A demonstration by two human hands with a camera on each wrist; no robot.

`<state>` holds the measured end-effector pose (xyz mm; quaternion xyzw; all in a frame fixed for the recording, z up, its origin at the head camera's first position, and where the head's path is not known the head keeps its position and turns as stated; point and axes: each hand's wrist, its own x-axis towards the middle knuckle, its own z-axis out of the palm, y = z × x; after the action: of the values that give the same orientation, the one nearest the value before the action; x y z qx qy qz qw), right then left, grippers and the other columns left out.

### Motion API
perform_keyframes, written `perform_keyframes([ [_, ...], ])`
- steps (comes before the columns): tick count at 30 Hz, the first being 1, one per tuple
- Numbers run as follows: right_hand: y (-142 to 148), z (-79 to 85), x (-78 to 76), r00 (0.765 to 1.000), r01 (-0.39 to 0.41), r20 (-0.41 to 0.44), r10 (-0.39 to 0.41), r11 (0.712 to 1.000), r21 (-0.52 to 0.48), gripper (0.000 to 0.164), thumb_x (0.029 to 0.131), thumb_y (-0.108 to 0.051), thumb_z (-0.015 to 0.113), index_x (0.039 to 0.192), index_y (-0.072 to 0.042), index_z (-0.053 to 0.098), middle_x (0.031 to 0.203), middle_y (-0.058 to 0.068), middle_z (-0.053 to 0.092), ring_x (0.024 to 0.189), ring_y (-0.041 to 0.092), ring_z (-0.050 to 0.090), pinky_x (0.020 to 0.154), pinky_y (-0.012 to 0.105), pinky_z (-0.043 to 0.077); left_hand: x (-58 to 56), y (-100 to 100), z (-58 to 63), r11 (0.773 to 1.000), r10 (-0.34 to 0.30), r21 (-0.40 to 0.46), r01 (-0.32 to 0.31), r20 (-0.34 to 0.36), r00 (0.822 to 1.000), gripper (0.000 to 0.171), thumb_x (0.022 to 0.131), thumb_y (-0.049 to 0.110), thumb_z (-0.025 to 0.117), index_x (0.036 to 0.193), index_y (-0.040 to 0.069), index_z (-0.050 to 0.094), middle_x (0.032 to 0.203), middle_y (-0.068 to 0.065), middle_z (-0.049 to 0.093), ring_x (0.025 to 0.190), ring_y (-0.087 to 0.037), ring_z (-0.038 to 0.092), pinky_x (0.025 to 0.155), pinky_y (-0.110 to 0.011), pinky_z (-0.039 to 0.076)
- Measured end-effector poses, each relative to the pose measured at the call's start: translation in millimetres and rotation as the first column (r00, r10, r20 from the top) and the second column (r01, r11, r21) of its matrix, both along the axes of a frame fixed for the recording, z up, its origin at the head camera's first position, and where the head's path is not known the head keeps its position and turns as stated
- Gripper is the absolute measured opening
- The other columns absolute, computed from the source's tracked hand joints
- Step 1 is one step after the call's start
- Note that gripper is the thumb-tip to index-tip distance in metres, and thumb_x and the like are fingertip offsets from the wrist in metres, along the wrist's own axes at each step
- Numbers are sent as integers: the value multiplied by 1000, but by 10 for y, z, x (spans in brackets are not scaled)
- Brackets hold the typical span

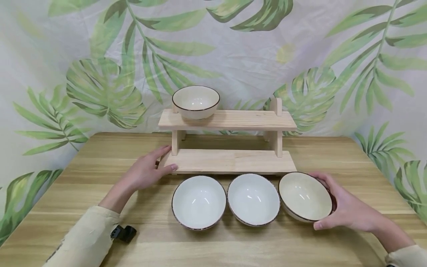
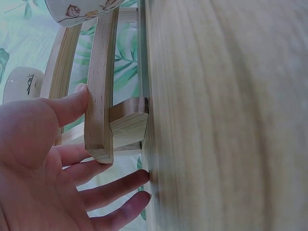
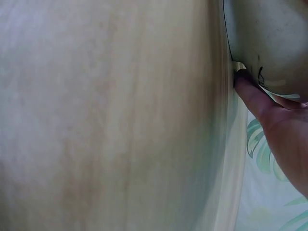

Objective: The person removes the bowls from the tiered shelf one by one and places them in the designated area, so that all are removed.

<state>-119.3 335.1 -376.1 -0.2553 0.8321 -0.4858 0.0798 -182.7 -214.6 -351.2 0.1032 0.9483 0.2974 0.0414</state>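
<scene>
At the left end of a two-tier wooden shelf rack (image 1: 213, 161), my left hand (image 1: 148, 170) holds the lower board. Its thumb lies on the board near the front corner, and the other fingers spread around the end (image 2: 98, 139). My right hand (image 1: 347, 207) grips a cream bowl (image 1: 305, 194) with a dark brown rim by its right side, thumb at the front and fingers behind. That bowl tilts a little; its outer wall (image 3: 269, 43) shows in the right wrist view. Left of it stand two white bowls, a middle one (image 1: 254, 199) and a left one (image 1: 199, 202).
Another cream bowl (image 1: 196, 102) sits on the upper tier at the left. A black strap-like piece (image 1: 124, 233) is by the left sleeve. Everything stands on a wood-grain table (image 1: 166, 248), with a leaf-print cloth (image 1: 247, 55) hanging behind.
</scene>
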Motion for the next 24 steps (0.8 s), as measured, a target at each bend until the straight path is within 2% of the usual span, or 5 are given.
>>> perform_keyframes([
  [9, -8, 11, 31, 999, -47, 16, 46, 999, 19, 117, 69, 3, 93, 163, -13, 25, 149, 6, 50, 125, 4, 58, 94, 18, 55, 14, -3, -2, 1000, 5, -2, -5, 0, 1000, 82, 104, 49, 65, 167, 7, 33, 171, -26, 33, 142, -53, 52, 118, -68, 41],
  [14, -4, 37, 17, 998, -42, 50, 40, 999, 33, 113, 75, 4, 88, 166, -16, 23, 149, 11, 48, 125, 5, 58, 92, 20, 56, 5, -10, -10, 1000, 4, 2, -4, -12, 1000, 81, 104, 47, 66, 166, 6, 33, 170, -26, 34, 139, -53, 55, 117, -67, 42],
  [16, -19, 64, 6, 1000, -15, 21, 14, 997, 72, 107, 78, 2, 87, 165, -15, 26, 148, 11, 50, 124, 3, 58, 91, 20, 56, 4, -10, -10, 1000, 1, 4, -1, -13, 1000, 81, 104, 46, 66, 166, 5, 33, 170, -26, 34, 139, -53, 55, 118, -67, 42],
  [20, -80, 155, -44, 993, 69, -106, -53, 985, 160, 96, 84, -6, 88, 162, -18, 34, 152, 5, 52, 129, -7, 53, 97, 9, 47, 5, -3, -9, 1000, -2, 9, 2, -9, 1000, 81, 104, 46, 66, 166, 5, 33, 171, -26, 33, 142, -53, 53, 119, -67, 40],
  [24, -198, 306, -143, 979, 127, -173, -104, 984, 126, 88, 88, -4, 85, 161, -14, 36, 150, -6, 54, 134, -10, 51, 106, 3, 39, 0, 2, -10, 1000, -1, 10, 1, -7, 1000, 82, 104, 47, 66, 166, 5, 33, 171, -25, 33, 145, -53, 50, 120, -67, 39],
])
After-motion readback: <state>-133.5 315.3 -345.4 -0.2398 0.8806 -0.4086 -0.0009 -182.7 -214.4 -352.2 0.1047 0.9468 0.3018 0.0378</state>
